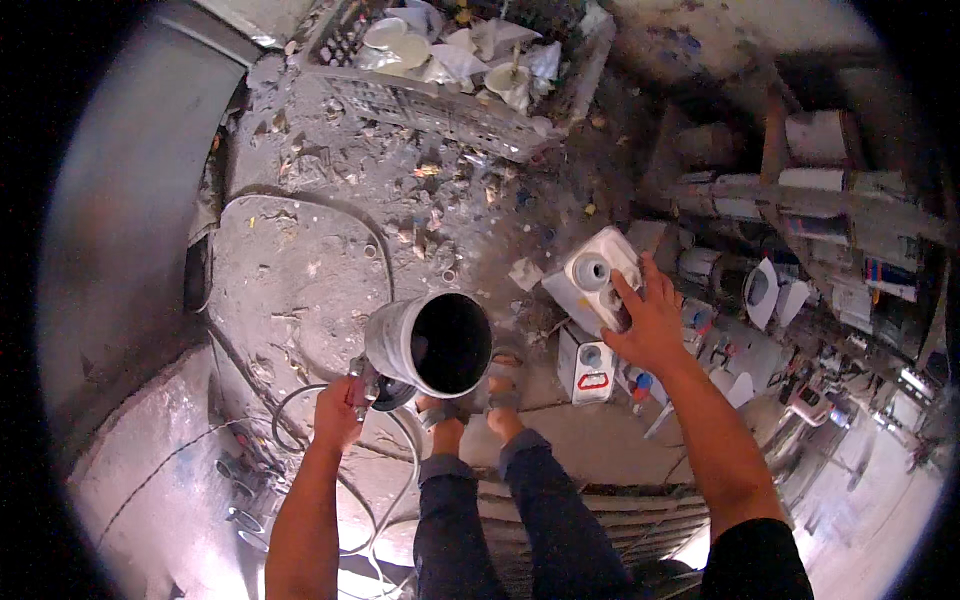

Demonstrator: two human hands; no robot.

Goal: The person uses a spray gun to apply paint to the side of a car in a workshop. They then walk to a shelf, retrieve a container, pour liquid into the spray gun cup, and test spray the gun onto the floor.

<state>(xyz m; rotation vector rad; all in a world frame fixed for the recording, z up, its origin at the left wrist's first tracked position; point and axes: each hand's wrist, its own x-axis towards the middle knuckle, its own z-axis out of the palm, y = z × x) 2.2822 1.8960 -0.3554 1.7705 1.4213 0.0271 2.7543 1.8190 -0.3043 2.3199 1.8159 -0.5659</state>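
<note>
My left hand [342, 410] is closed round the metal grip of a spray gun with a large whitish cup [392, 335]. The cup's round mouth faces up, and its inside is dark. On the right, my right hand [648, 322] has its fingers curled over the top of a pale rectangular can [590, 262] with a round grey spout. That can stands at a tilt; the exact grip on its handle is partly hidden by my fingers. Just below it is a second white can [590, 378] with a red handle and a grey cap.
A crate [440, 105] of white scraps and used cups lies ahead on the debris-strewn floor. A hose [375, 235] loops over the ground at left. Wooden shelves [850, 200] with boxes and containers line the right side. A grey metal panel [130, 190] stands at left.
</note>
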